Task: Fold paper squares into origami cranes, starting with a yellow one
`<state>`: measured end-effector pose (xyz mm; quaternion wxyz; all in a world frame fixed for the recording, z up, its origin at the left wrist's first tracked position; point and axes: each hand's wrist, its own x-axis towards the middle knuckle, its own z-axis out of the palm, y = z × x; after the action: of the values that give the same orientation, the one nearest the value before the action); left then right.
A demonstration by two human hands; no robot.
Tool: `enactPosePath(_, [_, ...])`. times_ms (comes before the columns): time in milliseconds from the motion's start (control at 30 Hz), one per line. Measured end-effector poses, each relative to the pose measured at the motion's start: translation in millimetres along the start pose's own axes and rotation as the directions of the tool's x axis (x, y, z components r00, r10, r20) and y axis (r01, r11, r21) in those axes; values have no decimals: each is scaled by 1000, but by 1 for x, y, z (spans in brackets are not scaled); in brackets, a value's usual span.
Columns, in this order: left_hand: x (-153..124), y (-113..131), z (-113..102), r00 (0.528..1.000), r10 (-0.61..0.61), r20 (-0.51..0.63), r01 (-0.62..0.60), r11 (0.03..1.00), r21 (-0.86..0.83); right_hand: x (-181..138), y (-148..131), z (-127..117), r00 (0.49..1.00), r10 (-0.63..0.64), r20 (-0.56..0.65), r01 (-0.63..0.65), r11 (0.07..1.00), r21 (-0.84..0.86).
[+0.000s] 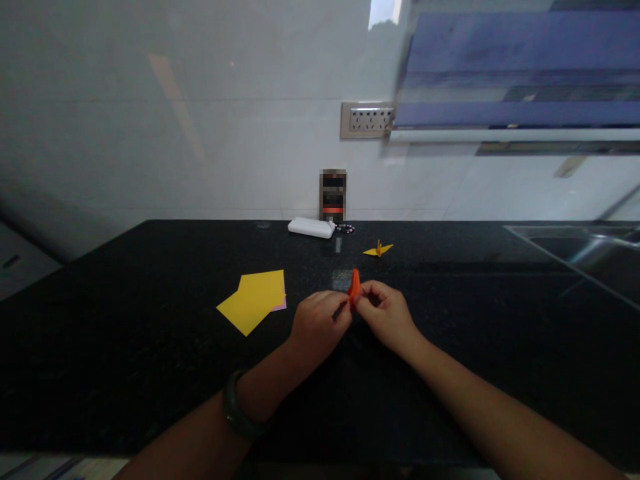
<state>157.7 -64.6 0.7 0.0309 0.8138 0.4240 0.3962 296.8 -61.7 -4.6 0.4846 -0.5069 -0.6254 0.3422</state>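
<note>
A small piece of folded orange origami paper [355,285] stands upright between my two hands, just above the black countertop. My left hand [320,323] pinches its lower left side with thumb and fingers. From the right, my right hand [389,313] grips the same paper between thumb and forefinger. Its lower part is hidden by my fingertips. Beyond my right hand sits a finished yellow paper crane [379,249] with its wings spread. To the left of my left hand lie yellow paper sheets [255,300], overlapping, with a pink edge showing underneath.
On the black countertop [150,373], a white power bank-like block [311,227] with a beaded strap [345,229] lies near the wall. Behind it a blurred-out phone-like object [333,195] leans on the wall. A sink [590,250] is at the right, a wall socket [370,120] above.
</note>
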Motion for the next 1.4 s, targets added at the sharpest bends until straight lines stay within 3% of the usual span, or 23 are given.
enactPosePath(100, [1, 0, -1, 999, -24, -25, 22, 998, -60, 3, 0, -1, 999, -16, 41, 11, 993, 117])
enactPosePath(300, [0, -1, 1, 978, -98, -183, 57, 975, -213, 4, 0, -2, 991, -29, 134, -8, 964, 266])
enactPosePath(367, [0, 0, 1, 976, -121, -180, 69, 961, -268, 3, -2, -2, 989, -18, 145, -25, 957, 289])
enactPosePath(633, [0, -2, 2, 967, -229, -108, 163, 889, -427, 4, -2, -1, 984, -27, 175, -39, 932, 359])
enactPosePath(833, [1, -4, 5, 883, -456, 111, 416, 653, -633, 6, 1, -6, 961, -33, 273, -76, 923, 377])
enactPosePath(1033, [4, -10, 6, 901, -405, 155, 393, 612, -687, 6, 0, -10, 939, -34, 344, -98, 928, 358])
enactPosePath(1200, [4, -8, 6, 852, -435, 292, 490, 463, -739, 8, 2, -11, 929, -23, 370, -111, 935, 336])
enactPosePath(1400, [5, -6, 4, 839, -454, 300, 509, 461, -727, 9, 0, -11, 935, 0, 355, -118, 943, 311])
